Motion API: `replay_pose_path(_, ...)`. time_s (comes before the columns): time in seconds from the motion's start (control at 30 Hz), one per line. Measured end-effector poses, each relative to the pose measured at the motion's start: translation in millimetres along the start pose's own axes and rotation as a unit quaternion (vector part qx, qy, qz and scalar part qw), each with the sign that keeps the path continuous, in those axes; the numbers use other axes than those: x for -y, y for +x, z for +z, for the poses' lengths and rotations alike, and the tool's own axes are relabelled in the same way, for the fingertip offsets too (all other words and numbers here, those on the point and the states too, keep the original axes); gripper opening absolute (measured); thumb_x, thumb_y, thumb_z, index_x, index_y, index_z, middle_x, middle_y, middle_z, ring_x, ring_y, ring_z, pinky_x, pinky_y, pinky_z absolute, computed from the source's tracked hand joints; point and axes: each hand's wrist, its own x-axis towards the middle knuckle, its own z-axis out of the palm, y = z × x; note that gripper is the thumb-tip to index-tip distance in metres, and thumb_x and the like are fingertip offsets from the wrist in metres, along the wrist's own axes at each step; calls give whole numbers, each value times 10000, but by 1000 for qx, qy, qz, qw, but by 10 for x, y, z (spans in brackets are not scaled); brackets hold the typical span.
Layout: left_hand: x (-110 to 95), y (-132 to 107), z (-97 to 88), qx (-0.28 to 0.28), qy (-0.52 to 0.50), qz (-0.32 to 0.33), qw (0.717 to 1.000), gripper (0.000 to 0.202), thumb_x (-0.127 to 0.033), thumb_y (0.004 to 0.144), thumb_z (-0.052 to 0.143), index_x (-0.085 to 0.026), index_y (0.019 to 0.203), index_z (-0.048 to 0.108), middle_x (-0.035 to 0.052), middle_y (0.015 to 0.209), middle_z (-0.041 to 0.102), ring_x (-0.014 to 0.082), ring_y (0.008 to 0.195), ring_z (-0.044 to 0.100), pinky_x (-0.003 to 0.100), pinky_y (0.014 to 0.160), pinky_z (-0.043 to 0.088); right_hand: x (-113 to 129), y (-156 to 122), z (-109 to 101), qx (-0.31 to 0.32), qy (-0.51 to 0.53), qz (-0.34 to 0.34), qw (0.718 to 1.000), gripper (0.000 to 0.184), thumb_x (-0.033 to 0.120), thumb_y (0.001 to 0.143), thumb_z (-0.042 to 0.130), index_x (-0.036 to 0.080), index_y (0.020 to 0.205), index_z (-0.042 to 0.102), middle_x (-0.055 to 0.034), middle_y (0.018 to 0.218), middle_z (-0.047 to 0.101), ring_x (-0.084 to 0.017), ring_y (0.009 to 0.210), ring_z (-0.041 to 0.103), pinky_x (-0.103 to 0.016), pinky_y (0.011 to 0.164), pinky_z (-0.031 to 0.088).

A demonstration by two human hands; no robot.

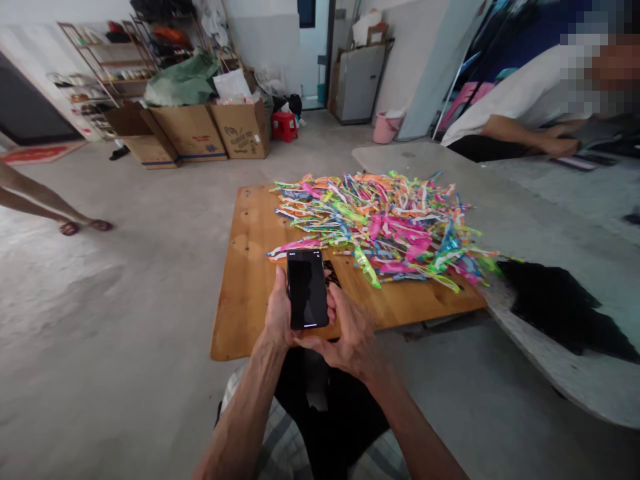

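Note:
A smartphone (pixel 307 293) with a dark screen is held upright between both hands, above the near edge of the wooden board (pixel 240 280). Along its left side and lower corner wraps my left hand (pixel 279 310). From the right, my right hand (pixel 350 333) grips the phone's edge, its thumb near the bottom. Something dark and patterned (pixel 331 272) shows behind the phone's right edge; I cannot tell what it is. Beyond the phone, a heap of colourful plastic pieces (pixel 395 227) in pink, green, orange and blue covers much of the board.
A grey table (pixel 530 220) adjoins the board, with a black cloth or bag (pixel 565 303) on it. At the right sits a person in a white shirt (pixel 520 93). Another person's legs (pixel 45 200) stand at left. Cardboard boxes (pixel 190 133), a red stool (pixel 285 125) and a pink bucket (pixel 387 127) stand behind.

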Motion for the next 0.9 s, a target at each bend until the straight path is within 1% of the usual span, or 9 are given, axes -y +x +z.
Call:
replay_pose_path(0.03, -50, -15, -17, 3, 15, 4, 1000, 913, -732, 955, 125, -41, 1282, 625, 234, 1024, 729, 316, 842, 735, 441, 697, 609, 13, -26, 8, -4, 7, 8, 1000, 914, 579, 892, 666, 92, 1558, 273, -229, 1289, 629, -350, 1137, 659, -524, 917, 617)
replay_pose_path(0.1, -163, -54, -44, -1, 43, 29, 999, 936, -749, 942, 105, -48, 1305, 609, 227, 957, 731, 305, 790, 734, 435, 699, 602, 12, -91, 37, -11, 6, 41, 999, 686, 398, 976, 573, 121, 1546, 310, -212, 1316, 619, -339, 1182, 641, -531, 952, 599)
replay_pose_path(0.17, -274, -92, -69, -12, 61, 62, 996, 916, -734, 949, 90, -69, 1313, 605, 216, 930, 731, 296, 752, 731, 443, 697, 599, -21, -155, 91, -14, -10, 80, 997, 546, 285, 997, 505, 141, 1508, 378, -194, 1283, 638, -327, 1161, 651, -523, 944, 598)
replay_pose_path(0.23, -366, -119, -87, -27, 76, 84, 993, 906, -718, 957, 82, -65, 1283, 619, 220, 912, 728, 303, 733, 727, 459, 689, 595, -70, -198, 169, -6, -32, 95, 995, 498, 277, 991, 513, 136, 1462, 431, -196, 1257, 646, -332, 1130, 659, -514, 915, 605)
replay_pose_path(0.33, -451, -139, -94, -44, 91, 102, 990, 880, -696, 969, 96, -56, 1188, 660, 223, 857, 723, 312, 723, 726, 464, 681, 594, -137, -211, 295, 16, -53, 80, 995, 445, 307, 991, 521, 122, 1394, 485, -205, 1236, 647, -323, 1071, 671, -472, 853, 614)
replay_pose_path(0.47, -487, -154, -61, -44, 90, 105, 989, 867, -676, 975, 83, -63, 1142, 673, 221, 831, 719, 310, 710, 725, 451, 666, 593, -175, -165, 414, 83, -62, 44, 994, 304, 285, 998, 487, 129, 1244, 573, -158, 1075, 690, -297, 980, 663, -439, 817, 580)
replay_pose_path(0.6, -484, -151, -47, -43, 101, 115, 987, 851, -672, 979, 110, -62, 1127, 684, 224, 813, 717, 299, 671, 716, 429, 639, 590, -164, -108, 484, 130, -71, 42, 988, 249, 246, 975, 489, 128, 1162, 603, -128, 1007, 693, -293, 936, 629, -443, 802, 526)
replay_pose_path(0.73, -478, -118, -62, -34, 99, 120, 987, 793, -695, 971, 224, -77, 1115, 700, 198, 785, 717, 290, 681, 715, 419, 658, 594, -141, -75, 542, 142, -81, 51, 985, 253, 245, 924, 548, 138, 1146, 607, -125, 1058, 692, -314, 961, 600, -465, 810, 494)
replay_pose_path(0.9, -469, -77, -25, -33, 93, 102, 990, 822, -682, 978, 147, -82, 1104, 694, 192, 786, 718, 293, 701, 720, 429, 672, 592, -146, -128, 574, 138, -83, 61, 985, 320, 272, 934, 556, 139, 1225, 575, -146, 1214, 665, -334, 1062, 587, -502, 885, 494)
